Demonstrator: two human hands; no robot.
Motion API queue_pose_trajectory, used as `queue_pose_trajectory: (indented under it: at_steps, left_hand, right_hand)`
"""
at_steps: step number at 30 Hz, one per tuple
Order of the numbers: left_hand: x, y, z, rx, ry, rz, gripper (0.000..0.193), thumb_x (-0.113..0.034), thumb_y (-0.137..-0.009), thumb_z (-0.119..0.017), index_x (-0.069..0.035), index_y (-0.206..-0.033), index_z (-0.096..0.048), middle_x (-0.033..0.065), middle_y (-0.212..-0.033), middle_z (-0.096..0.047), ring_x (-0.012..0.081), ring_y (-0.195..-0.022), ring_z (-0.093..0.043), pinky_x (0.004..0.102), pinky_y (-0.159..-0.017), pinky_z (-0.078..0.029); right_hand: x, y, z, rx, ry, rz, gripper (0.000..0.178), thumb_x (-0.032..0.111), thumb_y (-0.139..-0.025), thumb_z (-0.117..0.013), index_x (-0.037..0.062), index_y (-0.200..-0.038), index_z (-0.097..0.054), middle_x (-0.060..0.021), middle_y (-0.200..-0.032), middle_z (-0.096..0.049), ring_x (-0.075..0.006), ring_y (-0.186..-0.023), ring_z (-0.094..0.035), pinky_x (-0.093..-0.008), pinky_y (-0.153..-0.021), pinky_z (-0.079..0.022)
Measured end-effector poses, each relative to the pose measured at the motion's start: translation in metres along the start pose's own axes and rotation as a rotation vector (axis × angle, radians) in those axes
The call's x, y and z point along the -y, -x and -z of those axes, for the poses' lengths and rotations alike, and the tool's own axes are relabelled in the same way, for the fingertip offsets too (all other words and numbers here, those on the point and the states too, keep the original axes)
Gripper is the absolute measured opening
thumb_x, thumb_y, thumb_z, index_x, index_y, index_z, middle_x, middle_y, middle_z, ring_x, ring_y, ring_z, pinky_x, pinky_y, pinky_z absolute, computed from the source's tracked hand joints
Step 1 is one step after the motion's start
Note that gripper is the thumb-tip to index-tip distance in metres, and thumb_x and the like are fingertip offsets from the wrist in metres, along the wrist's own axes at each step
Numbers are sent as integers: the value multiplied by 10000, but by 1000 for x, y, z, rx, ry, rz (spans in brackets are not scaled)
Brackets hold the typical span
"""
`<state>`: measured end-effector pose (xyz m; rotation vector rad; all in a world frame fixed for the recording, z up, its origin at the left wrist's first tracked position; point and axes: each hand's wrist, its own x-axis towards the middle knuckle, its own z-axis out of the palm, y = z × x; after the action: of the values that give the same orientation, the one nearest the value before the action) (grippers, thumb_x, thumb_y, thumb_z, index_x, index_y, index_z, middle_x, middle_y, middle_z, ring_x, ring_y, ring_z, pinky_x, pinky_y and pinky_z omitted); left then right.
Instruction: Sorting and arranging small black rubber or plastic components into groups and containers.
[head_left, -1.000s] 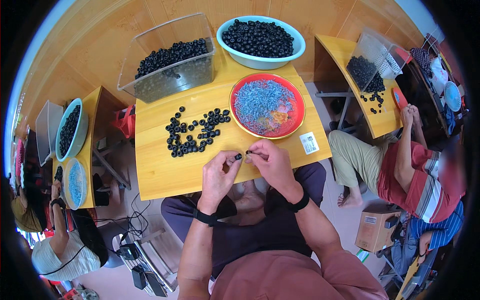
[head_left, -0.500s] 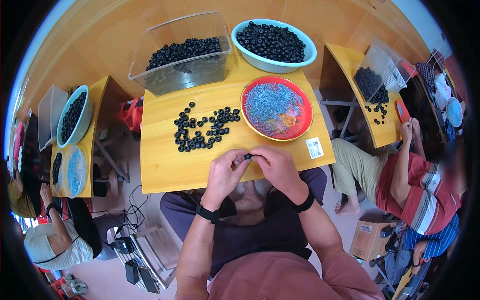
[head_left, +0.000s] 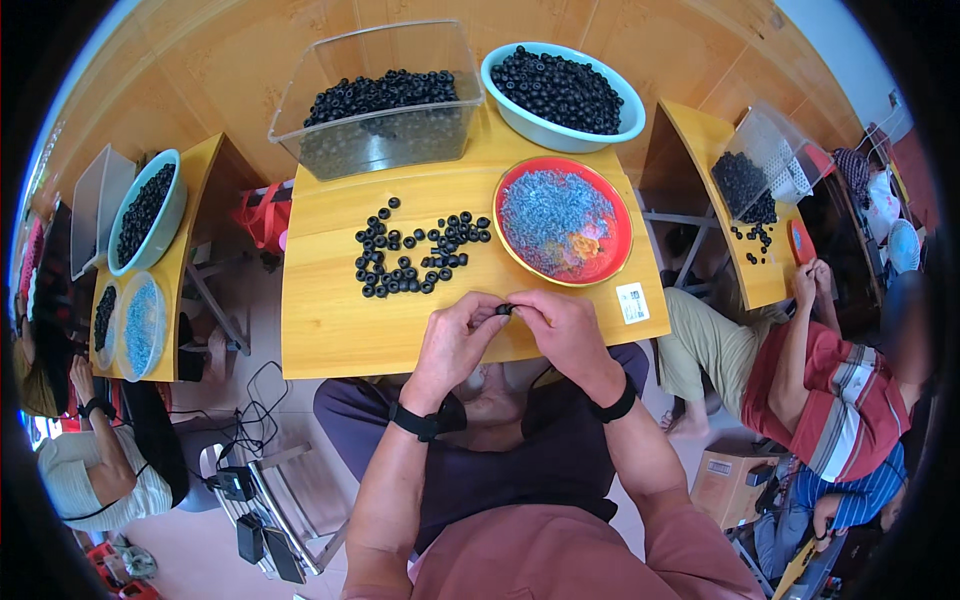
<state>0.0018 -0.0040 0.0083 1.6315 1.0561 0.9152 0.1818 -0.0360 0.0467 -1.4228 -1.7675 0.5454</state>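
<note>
Between my two hands, above the table's near edge, is a small round black piece (head_left: 505, 309). My left hand (head_left: 458, 338) pinches it from the left with thumb and forefinger. My right hand (head_left: 568, 335) closes on its other side, fingertips almost meeting the left ones; fingers partly cover the piece. Beyond the hands lies a loose cluster of black ring-like pieces (head_left: 404, 273) on the yellow table (head_left: 330, 335). To their right stands a red plate (head_left: 607, 262) with a gold rim, heaped with tiny clear-blue bits (head_left: 552, 208).
At the back of the table stand a clear plastic bin (head_left: 385, 152) and a light-blue basin (head_left: 560, 140), both filled with black pieces. A white label (head_left: 632, 303) lies near the right edge. People sit at similar tables left and right; a metal stool (head_left: 280, 500) holds cables and devices.
The view has shifted slightly. Both hands still pinch the black piece at nearly the same place, with a small change in finger position.
</note>
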Motion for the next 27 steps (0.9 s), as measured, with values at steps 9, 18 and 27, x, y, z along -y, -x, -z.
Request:
queue_pose_trajectory:
  at_steps: [9, 18, 27]
  left_hand:
    - [-2, 0, 2, 23, 26, 70, 191, -90, -940, -736, 23, -1083, -681, 126, -905, -768, 146, -815, -733, 297, -732, -573]
    - [13, -6, 3, 13, 265, 203, 168, -85, -959, -714, 47, -1056, -678, 80, -887, -762, 85, -805, -689, 254, -714, -549]
    - [10, -5, 1, 43, 300, 186, 135, -60, -968, -689, 61, -1027, -673, 76, -850, -744, 96, -784, -686, 249, -714, -551]
  right_hand:
    - [-6, -3, -2, 35, 36, 110, 125, 17, -912, -652, -2, -1011, -725, -192, -915, -726, -357, -829, -718, -416, -704, -568]
    - [-9, -16, -9, 119, 60, 155, 157, 23, -904, -628, 1, -1038, -709, -194, -905, -713, -364, -816, -708, -434, -677, -561]
    - [-12, 1, -13, 4, 110, 221, 166, 29, -869, -623, 4, -1022, -684, -179, -867, -704, -356, -793, -709, -447, -683, -559]
